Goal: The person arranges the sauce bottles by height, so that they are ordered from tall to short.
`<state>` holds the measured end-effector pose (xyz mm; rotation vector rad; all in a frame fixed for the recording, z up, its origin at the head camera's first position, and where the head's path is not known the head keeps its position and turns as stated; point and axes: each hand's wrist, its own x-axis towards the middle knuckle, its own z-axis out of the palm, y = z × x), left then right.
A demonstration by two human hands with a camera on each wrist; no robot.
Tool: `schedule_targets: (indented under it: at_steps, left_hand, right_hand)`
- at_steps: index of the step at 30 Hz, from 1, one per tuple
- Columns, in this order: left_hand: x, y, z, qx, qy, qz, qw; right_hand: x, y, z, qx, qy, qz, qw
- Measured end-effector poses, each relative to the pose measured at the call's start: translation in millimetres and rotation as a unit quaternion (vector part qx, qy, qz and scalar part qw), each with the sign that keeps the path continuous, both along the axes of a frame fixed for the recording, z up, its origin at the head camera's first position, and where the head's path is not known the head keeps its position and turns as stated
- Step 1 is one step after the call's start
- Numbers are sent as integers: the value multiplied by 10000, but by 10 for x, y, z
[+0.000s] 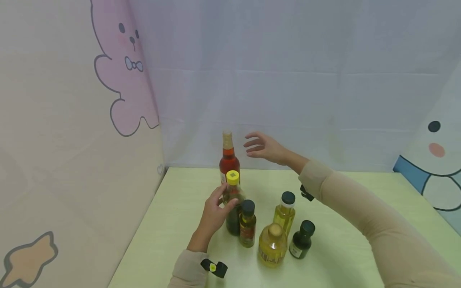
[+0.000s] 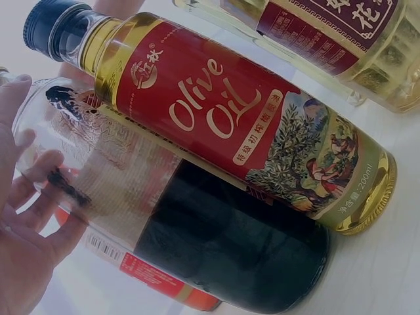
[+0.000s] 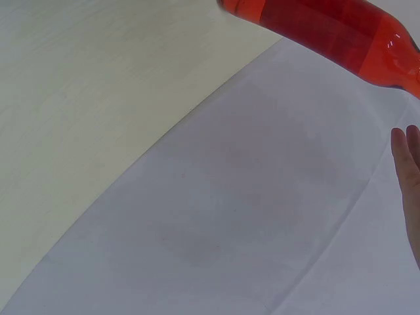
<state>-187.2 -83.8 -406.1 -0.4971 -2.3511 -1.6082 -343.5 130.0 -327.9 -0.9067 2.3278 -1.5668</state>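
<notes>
My left hand [image 1: 211, 215] grips the upper part of a yellow-capped bottle of dark sauce [image 2: 230, 236], thumb on the near side and fingers around the other. That bottle stands upright, its lower half filled with dark liquid. Right beside it is a small olive oil bottle [image 2: 216, 111] with a red label and black cap. Behind stands a tall bottle of red liquid [image 1: 229, 163], its neck pale at the top. To the right of that neck my right hand [image 1: 268, 150] hangs in the air, fingers loosely bent, apart from the bottle and holding nothing.
Nearer the front are a round bottle of yellow oil [image 1: 272, 248], a black-capped yellow oil bottle [image 1: 283, 218] and a small dark bottle [image 1: 301, 242]. All stand on a pale table [image 1: 345, 232]. A pale curtain [image 1: 288, 96] hangs along its back edge, with a printed cloth on the left.
</notes>
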Motion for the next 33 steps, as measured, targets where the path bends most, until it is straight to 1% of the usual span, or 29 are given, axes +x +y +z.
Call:
schedule_targets:
  at_steps: [4,10,12,14,17,22,27,33]
  left_hand:
    - [1,-4,8,11,5,5,10000]
    - [-3,-12,5,16,-12,-5,10000]
    - [-5,-16,0,30,11,-5,10000]
    - [-6,-18,-4,45,40,-4,10000]
    - [-6,-17,-13,19,66,13,10000]
    - [1,-14,-25,-6,71,23,10000]
    - [3,-18,-23,-12,60,-4,10000]
    - [-1,-13,-26,21,110,-6,9999]
  right_hand:
    - [40,51,35,-66,-36,-9,10000]
    - [219,92,184,-170,-167,43,9997]
    - [255,105,197,-194,-176,75,9996]
    - [267,126,179,-243,-190,107,9995]
    - [232,173,85,-304,-200,143,9992]
    - [201,247,-66,-179,-126,166,9996]
    - [239,299,-129,-192,-45,228,9995]
    - [300,355,-156,-295,-34,278,9992]
